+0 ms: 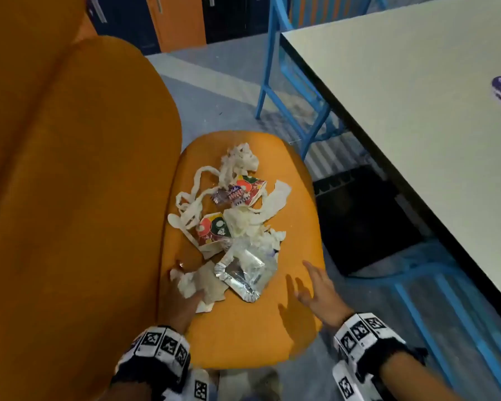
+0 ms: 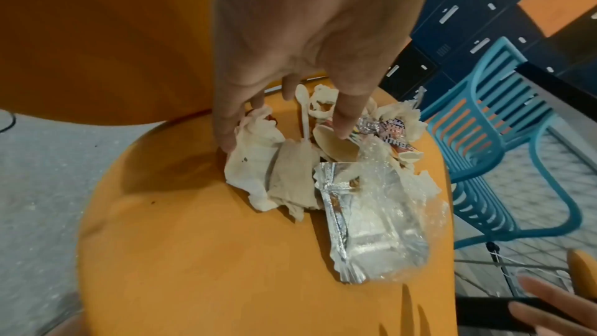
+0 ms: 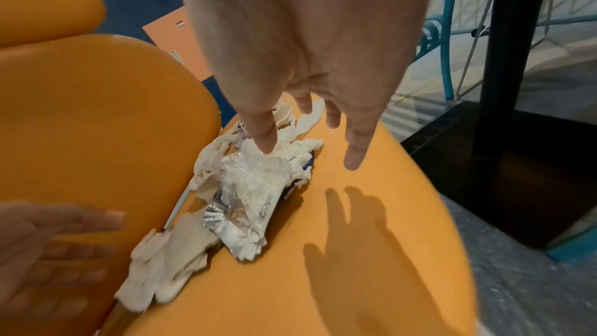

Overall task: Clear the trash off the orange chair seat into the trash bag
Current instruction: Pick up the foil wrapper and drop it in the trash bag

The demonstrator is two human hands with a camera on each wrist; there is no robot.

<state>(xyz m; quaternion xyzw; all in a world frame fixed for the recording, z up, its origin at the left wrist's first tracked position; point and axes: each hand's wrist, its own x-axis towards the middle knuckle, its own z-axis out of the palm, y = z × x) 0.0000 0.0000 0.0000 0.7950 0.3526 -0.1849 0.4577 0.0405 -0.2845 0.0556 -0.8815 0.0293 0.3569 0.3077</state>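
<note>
The orange chair seat [image 1: 243,328] holds a pile of trash: twisted white tissue strips [image 1: 237,157], two colourful cartons [image 1: 213,230], a candy wrapper [image 1: 232,195], a white plastic spoon [image 1: 175,221], and a foil tray under clear plastic [image 1: 240,280]. A crumpled napkin [image 1: 190,280] lies at the near left of the pile. My left hand [image 1: 182,285] reaches down over that napkin [image 2: 255,162] with straight fingers touching its edge. My right hand [image 1: 307,285] hovers spread and empty above bare seat, right of the foil tray [image 3: 236,221]. No trash bag shows.
The chair's tall orange backrest [image 1: 70,198] rises at the left. A white table [image 1: 417,96] with a dark edge fills the right. Blue chairs [image 1: 295,82] stand beyond the seat and under the table. A black shape [image 1: 365,221] lies on the floor beside the seat.
</note>
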